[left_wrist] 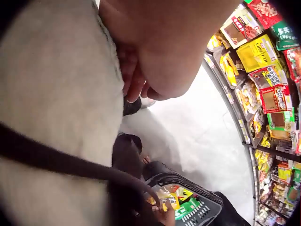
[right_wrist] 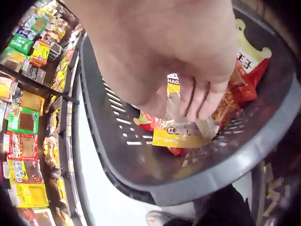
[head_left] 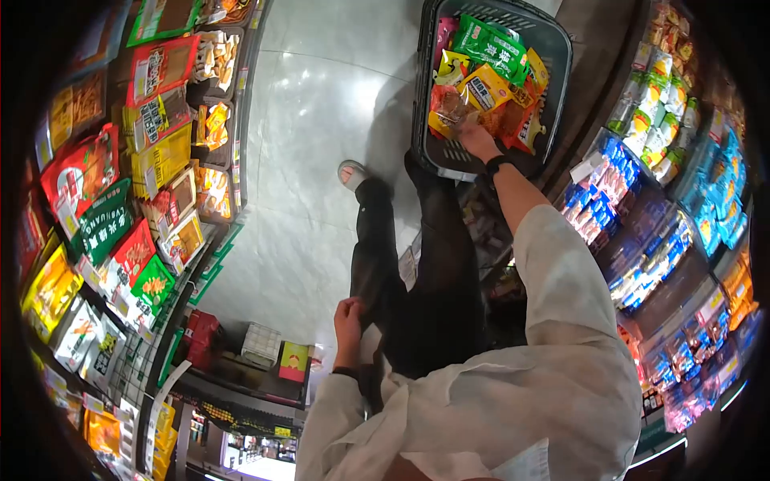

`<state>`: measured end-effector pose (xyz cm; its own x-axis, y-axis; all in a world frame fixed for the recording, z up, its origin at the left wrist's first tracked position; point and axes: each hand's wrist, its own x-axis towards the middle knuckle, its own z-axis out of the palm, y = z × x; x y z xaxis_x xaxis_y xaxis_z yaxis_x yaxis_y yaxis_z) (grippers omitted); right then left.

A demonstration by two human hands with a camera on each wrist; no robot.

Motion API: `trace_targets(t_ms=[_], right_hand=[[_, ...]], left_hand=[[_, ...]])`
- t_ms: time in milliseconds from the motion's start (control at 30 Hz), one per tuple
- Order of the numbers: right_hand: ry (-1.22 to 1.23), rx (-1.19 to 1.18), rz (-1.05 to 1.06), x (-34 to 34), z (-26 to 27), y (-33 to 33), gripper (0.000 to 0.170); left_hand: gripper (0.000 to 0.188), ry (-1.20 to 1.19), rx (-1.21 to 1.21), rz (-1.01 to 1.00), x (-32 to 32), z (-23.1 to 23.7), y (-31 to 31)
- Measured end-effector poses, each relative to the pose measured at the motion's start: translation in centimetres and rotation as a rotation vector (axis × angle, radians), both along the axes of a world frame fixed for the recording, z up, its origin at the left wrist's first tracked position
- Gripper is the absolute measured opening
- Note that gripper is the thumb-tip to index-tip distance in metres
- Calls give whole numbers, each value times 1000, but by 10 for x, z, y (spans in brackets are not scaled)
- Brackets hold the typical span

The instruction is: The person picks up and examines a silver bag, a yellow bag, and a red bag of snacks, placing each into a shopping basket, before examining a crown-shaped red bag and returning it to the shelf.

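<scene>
Inside the dark grey basket [head_left: 567, 80], my right hand [head_left: 479, 140] pinches a clear packet with a yellow label [right_wrist: 181, 140]. The right wrist view shows the fingers of this hand [right_wrist: 188, 61] bent over the packet, with the thumb partly hidden. Around it lie a green bag [head_left: 491, 50], a yellow bag [head_left: 485, 86] and a red bag with a white label [right_wrist: 249, 61]. My left hand [head_left: 348, 327] hangs beside the left thigh, fingers loosely curled, holding nothing; in the left wrist view the same hand [left_wrist: 134, 77] is partly covered by the sleeve.
Shelves of bagged snacks [head_left: 164, 68] run along the left. More shelves with blue and green packets [head_left: 603, 188] curve along the right, close to the basket. Grey floor [head_left: 297, 120] lies between, with my sandalled foot [head_left: 351, 174] on it. A red box [head_left: 200, 335] sits at lower left.
</scene>
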<state>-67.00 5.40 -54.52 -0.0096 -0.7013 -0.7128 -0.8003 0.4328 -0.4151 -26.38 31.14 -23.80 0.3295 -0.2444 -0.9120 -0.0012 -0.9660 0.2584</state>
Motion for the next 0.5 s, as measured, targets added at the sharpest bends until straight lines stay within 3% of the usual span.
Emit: trace_targets(t_ms=[67,100,167,233,333,367,467,500], right_hand=[[-112,28,-6,-4,-62,5,31],[-96,120,17,8,-28,-14,34],[9,-86,379,3,-94,11,33],[17,94,574,-11,-148,31,31],[84,147,222,5,-83,26,35],[-45,316,-359,19,19,-11,45],[-119,-53,-484,3,56,17,47],[-88,-124,-470,7,107,9,43]], left_hand=[[17,-13,-17,-15,3,-3,0],[17,-19,-13,3,3,0,-3],[17,-46,6,29,1,7,-17],[17,-60,40,107,-1,8,-24],[16,-53,40,95,0,11,-22],[16,-37,16,71,-1,7,-22],[16,25,-44,6,0,5,-25],[16,53,-72,42,4,8,-27]])
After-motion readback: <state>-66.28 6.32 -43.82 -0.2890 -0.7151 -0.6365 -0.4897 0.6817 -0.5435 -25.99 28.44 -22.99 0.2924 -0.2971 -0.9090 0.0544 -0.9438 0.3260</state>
